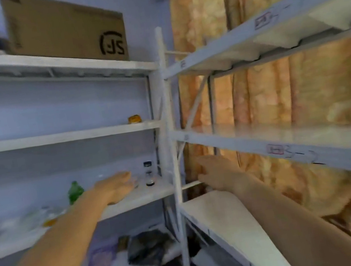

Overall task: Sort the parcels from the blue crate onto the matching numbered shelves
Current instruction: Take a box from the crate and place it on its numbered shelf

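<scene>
Head view, blurred: both arms reach forward into a corner of white shelving. The left hand hangs flat, fingers together, holding nothing, just above a shelf board; a small dark-capped jar stands just right of it and a green bottle to its left. The right hand is empty, fingers loosely extended, below a labelled shelf. No parcel or blue crate shows.

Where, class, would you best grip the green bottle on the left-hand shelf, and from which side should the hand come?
Probably around its body, from the open front of the shelf. The green bottle seems to stand upright behind the left forearm, and the shelf above leaves little room for a grasp from the top. The picture is blurred, so its cap and exact shape cannot be told. The left hand is nearest.
</scene>
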The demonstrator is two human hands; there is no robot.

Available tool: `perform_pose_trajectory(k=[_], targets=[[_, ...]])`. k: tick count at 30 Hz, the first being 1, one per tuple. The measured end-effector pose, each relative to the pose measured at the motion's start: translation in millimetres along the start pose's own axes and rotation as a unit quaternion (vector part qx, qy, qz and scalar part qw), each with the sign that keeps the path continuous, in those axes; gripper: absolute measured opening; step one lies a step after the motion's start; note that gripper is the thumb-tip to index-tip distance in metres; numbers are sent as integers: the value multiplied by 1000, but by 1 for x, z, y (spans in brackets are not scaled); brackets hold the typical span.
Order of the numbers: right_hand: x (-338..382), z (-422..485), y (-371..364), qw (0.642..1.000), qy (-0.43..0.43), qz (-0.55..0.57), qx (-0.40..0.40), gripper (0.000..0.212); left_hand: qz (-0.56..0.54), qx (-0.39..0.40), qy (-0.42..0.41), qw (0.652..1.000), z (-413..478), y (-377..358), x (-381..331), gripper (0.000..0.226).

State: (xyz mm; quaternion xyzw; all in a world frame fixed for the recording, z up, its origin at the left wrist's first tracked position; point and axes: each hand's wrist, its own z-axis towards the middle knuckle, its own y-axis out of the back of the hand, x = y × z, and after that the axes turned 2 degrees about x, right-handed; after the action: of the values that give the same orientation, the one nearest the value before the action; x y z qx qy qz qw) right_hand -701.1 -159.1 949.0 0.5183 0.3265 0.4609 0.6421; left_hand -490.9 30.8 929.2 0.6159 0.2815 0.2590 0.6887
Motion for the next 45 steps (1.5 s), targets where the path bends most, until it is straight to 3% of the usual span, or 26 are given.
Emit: perform_pose_trajectory(k=[6, 14, 19, 26, 33, 38, 41, 42, 45], targets=[[108, 106, -39, 998, 43, 39, 12, 50, 52, -15, 40, 998, 10, 6, 118, 59], [172, 217, -109, 996, 74, 19, 41, 55, 19, 17, 57, 998, 51, -33, 212, 54], [189, 270, -175, 992, 77, 18, 103, 59, -2, 47, 71, 996, 90, -89, 255, 57], [206, 359, -321, 967, 111, 42, 225, 62, -43, 100, 137, 985, 154, -204, 313, 57], [208, 414, -485, 925, 130, 69, 351, 59, -148, 199, 215, 945, 198, -342, 336, 55], [205, 419, -599, 876, 99, 103, 462, 59, -168, 251, 260, 917, 217, -404, 360, 49], [206, 411, -644, 868, 89, 97, 480, 51, -184, 283, 283, 898, 236, -451, 384, 53], [203, 405, -667, 861, 89, 109, 488, 47, -198, 281, 300, 890, 243, -472, 394, 54], [206, 392, -724, 830, 84, 120, 539, 64, -273, 306, 358, 839, 265, -550, 415, 68]])
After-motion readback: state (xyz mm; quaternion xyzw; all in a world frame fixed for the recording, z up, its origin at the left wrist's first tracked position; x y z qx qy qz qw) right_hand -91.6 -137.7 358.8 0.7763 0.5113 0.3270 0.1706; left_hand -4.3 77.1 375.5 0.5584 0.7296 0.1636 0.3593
